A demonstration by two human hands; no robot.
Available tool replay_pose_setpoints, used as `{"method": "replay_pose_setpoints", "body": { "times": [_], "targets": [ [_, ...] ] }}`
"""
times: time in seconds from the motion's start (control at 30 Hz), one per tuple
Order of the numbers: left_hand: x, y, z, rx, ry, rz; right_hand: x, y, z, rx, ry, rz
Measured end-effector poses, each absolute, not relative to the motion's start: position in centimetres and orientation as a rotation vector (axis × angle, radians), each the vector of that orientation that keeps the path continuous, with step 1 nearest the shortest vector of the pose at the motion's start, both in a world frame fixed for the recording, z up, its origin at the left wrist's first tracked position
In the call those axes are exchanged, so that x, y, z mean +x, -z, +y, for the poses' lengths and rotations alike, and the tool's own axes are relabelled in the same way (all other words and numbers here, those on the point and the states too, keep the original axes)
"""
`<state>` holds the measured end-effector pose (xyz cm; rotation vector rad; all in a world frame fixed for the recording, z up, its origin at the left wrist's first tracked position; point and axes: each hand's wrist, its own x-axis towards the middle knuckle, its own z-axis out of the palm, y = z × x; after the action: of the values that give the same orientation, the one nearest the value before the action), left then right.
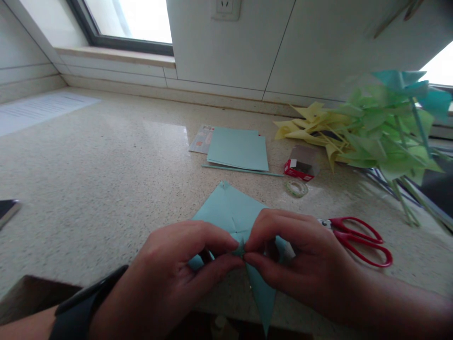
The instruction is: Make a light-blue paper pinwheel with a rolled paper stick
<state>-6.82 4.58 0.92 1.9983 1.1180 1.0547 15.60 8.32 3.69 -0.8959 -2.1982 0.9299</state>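
Observation:
A light blue paper square (231, 210), cut and partly folded, lies on the speckled stone counter (106, 179) near its front edge. My left hand (170, 278) and my right hand (297, 257) meet over its centre. Both pinch folded paper tips together at the middle, thumb against forefinger. One blue point hangs past the counter edge below my hands. A dark watch sits on my left wrist.
Red-handled scissors (361, 238) lie right of my right hand. Behind are a tape roll (297, 188), a small red box (300, 165), a blue stick (244, 170), a stack of blue sheets (238, 148), and a heap of yellow and green paper pinwheels (371, 134). A dark object (7, 210) lies far left.

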Motion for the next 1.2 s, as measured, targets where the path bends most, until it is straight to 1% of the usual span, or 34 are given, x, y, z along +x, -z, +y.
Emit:
{"method": "replay_pose_setpoints", "body": {
  "times": [0.43,0.5,0.57,0.7,0.83,0.93,1.07,1.2],
  "targets": [
    [-7.0,-0.6,4.3,2.086,-1.021,1.101,15.9,-3.8,8.2,-0.906,-0.9,-2.211],
    [-7.0,-0.7,4.5,2.063,-1.021,1.096,16.6,-3.9,8.9,-0.899,-0.822,-2.22],
    [-7.0,-0.9,4.6,2.056,-1.032,1.064,17.5,-4.2,10.0,-0.893,-0.637,-2.221],
    [-7.1,-1.0,4.6,2.09,-1.056,1.022,19.4,-4.3,12.6,-1.087,-0.301,-2.287],
    [-7.4,-0.8,4.5,2.113,-1.049,0.985,20.3,-4.3,14.3,-1.293,-0.22,-2.61],
    [-7.6,-0.6,4.5,2.159,-1.046,0.949,20.8,-4.6,14.8,-1.354,-0.248,-2.743],
    [-7.6,-0.8,4.6,2.269,-1.027,0.889,21.4,-5.2,14.9,-1.226,-0.419,-2.83],
    [-7.6,-0.9,4.5,2.356,-1.012,0.851,21.7,-5.2,14.9,-1.2,-0.496,-2.826]
  ]
}}
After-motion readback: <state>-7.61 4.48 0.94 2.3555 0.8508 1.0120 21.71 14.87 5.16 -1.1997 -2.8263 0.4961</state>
